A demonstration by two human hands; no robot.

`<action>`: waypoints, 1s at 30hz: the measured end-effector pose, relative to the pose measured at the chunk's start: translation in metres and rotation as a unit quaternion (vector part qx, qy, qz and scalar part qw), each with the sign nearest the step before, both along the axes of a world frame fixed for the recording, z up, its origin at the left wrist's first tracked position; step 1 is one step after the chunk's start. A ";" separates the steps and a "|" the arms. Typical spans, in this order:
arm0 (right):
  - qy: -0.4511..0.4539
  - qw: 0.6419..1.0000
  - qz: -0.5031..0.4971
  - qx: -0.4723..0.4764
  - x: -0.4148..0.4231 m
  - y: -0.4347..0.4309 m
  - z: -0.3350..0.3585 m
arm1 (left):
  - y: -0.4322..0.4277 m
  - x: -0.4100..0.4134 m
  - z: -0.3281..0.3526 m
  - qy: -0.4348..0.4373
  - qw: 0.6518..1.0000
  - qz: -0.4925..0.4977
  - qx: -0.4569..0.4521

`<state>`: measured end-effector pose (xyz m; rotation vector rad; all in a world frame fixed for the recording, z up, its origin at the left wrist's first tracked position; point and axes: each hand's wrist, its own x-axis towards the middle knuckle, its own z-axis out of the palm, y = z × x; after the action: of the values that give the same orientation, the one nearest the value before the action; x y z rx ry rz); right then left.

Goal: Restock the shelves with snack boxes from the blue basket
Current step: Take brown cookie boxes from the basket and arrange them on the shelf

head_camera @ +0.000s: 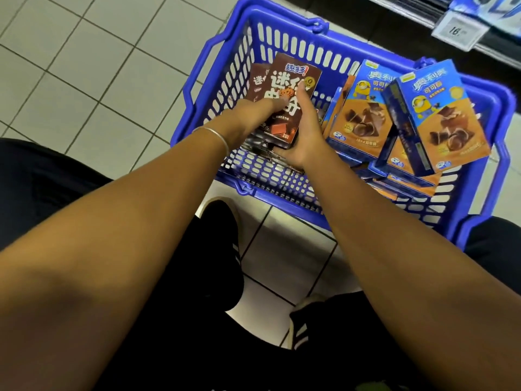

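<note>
A person is crouching over a blue basket (282,197) on the floor. The right grip (304,134) is grasping a brown box (284,114) from below, still inside the basket. The left grip (251,114) is laying fingers across the box's front, but I cannot tell whether it is grasping. Another brown box (258,83) and several orange boxes (363,117) are lying in the basket. The shelf (417,15) is showing at top right. Restocking is looking far from finished.

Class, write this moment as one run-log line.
stage: picking from blue basket | left hand: fingers on brown box front | right hand: grips brown box | blue-and-orange boxes: in basket, right side
</note>
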<state>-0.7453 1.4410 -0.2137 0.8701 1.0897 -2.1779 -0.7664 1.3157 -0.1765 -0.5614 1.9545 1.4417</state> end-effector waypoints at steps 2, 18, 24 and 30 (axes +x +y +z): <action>0.009 1.000 -0.005 -0.010 0.000 0.002 0.001 | -0.001 0.004 0.002 0.000 1.000 -0.004 -0.001; 0.030 0.998 0.021 0.051 0.003 -0.003 0.027 | -0.012 0.012 0.011 -0.045 0.990 0.014 0.130; 0.113 0.987 0.070 0.092 0.020 0.009 0.073 | -0.020 0.021 0.063 -0.058 0.971 0.041 0.227; 0.183 0.979 0.061 0.067 0.049 0.032 0.120 | -0.022 0.034 0.117 -0.049 0.973 -0.044 0.223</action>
<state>-0.6962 1.4729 -0.0940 0.4476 1.4384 -2.2326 -0.7327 1.2937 -0.0591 -0.3286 1.4900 1.6923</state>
